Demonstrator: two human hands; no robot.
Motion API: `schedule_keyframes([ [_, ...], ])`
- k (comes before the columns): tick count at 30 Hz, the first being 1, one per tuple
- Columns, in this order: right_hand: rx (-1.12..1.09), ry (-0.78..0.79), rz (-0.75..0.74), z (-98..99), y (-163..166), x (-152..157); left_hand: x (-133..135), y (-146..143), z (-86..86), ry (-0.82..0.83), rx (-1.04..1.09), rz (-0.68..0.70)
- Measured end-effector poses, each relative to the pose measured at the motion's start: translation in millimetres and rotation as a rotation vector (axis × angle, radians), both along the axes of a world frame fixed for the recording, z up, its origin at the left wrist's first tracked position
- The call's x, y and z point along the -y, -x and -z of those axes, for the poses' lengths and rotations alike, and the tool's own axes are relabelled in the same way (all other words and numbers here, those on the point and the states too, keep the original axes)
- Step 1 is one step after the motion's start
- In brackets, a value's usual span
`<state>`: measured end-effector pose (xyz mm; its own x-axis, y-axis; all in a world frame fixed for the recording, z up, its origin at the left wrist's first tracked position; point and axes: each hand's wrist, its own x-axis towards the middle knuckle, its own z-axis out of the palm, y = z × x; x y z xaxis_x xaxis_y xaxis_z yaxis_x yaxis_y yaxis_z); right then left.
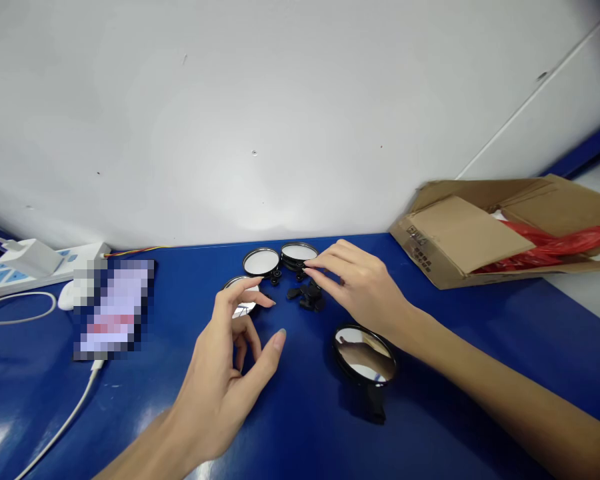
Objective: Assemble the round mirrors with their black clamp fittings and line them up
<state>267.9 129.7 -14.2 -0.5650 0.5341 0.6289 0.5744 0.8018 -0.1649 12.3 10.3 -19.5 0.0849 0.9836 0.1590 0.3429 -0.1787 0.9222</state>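
My right hand [355,273] has its thumb and index finger pinched at the black stem of a small round mirror [299,251] near the wall. Beside it lies a second round mirror [261,262], face up with a black rim. Fingers spread and curved, my left hand [235,367] holds nothing and hovers over the table. It partly hides a third round mirror [245,309]. Between the hands sits a small heap of black plastic mounts [307,295]. A fourth round mirror [365,353], with a black mount attached, rests below my right wrist.
An opened cardboard box [460,233] with red plastic inside stands at the right. On the left are a phone [120,307] with a white cable [70,427], a white earbud case [73,293] and a power strip [80,260]. A white wall [280,120] borders the blue table [290,433].
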Motion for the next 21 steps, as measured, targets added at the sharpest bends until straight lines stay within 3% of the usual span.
schedule_keyframes([
  [3, -0.068, 0.147, 0.039, -12.1, -9, 13, 0, 0, 1.4, -0.001, -0.004, 0.013],
  [5, -0.049, 0.358, 0.031, -20.5, -19, 22, 0, 1, 1.9, -0.005, -0.011, 0.023],
  [8, 0.047, 0.681, 0.038, -31.8, -38, 32, 0, 0, 1.9, -0.004, -0.032, 0.046],
  [13, 0.252, 0.97, 0.003, -43.9, -69, 42, 1, -1, 1.1, 0.011, -0.056, 0.071],
  [16, 0.31, 0.993, -0.048, -43.4, -74, 47, 1, -1, 0.8, 0.019, -0.07, 0.07],
  [21, 0.285, 0.848, -0.067, -34.1, -60, 54, 0, -1, 1.2, 0.02, -0.064, 0.089],
])
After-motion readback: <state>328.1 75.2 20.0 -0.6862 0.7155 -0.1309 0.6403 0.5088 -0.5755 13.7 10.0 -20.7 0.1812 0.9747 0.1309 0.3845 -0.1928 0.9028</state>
